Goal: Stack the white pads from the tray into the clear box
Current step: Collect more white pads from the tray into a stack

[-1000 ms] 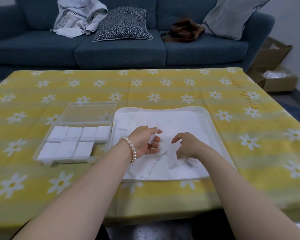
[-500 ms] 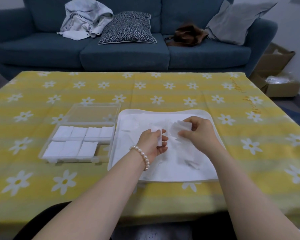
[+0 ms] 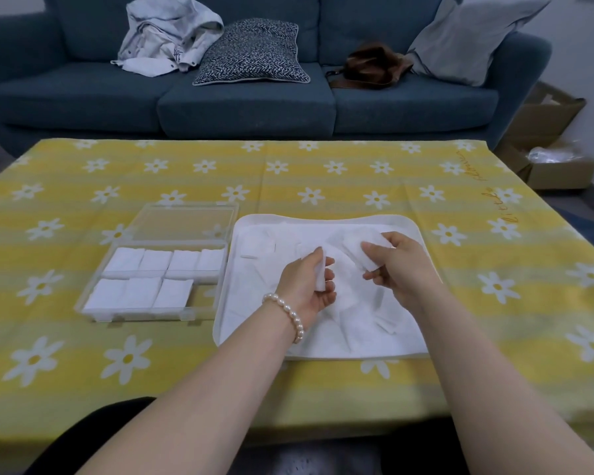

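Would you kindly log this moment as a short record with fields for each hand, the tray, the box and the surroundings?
left hand: grips a small stack of white pads above the tray
right hand: pinches more pads
tray: white, holds loose pads
clear box: left of tray, lid open, seven stacks in two rows, near-right slot unfilled
surface: yellow daisy tablecloth
background: blue sofa with cushions, garment, brown bag

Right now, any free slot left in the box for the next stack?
Yes: the box has a bare near-right corner beside three near stacks; the far row is full. The tray is crowded with loose pads.
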Tool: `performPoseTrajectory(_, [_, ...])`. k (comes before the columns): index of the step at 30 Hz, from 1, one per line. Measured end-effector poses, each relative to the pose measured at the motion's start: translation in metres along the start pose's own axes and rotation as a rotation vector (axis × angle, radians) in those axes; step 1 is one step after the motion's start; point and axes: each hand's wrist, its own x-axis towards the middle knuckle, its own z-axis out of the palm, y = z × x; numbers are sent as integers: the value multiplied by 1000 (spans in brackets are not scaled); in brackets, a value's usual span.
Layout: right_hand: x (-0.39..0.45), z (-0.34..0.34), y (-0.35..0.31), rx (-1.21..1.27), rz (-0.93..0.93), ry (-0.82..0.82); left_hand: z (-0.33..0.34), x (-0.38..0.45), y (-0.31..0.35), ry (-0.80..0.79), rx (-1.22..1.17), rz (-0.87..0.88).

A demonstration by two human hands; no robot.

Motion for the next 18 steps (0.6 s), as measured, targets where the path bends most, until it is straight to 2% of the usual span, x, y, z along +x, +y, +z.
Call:
performPoseTrajectory(4, [0, 0, 0, 9, -47, 21, 3, -1, 1, -14, -110, -7])
performPoseTrajectory(7, [-2, 4, 1, 78, -19, -68, 1, 2, 0, -77, -253, 11])
performPoseTrajectory(12, [-12, 20, 6, 100, 42, -218, 1, 2, 4, -249, -339, 7])
performPoseTrajectory(18, [-19, 28, 6, 75, 50, -217, -1, 1, 6, -256, -434, 2])
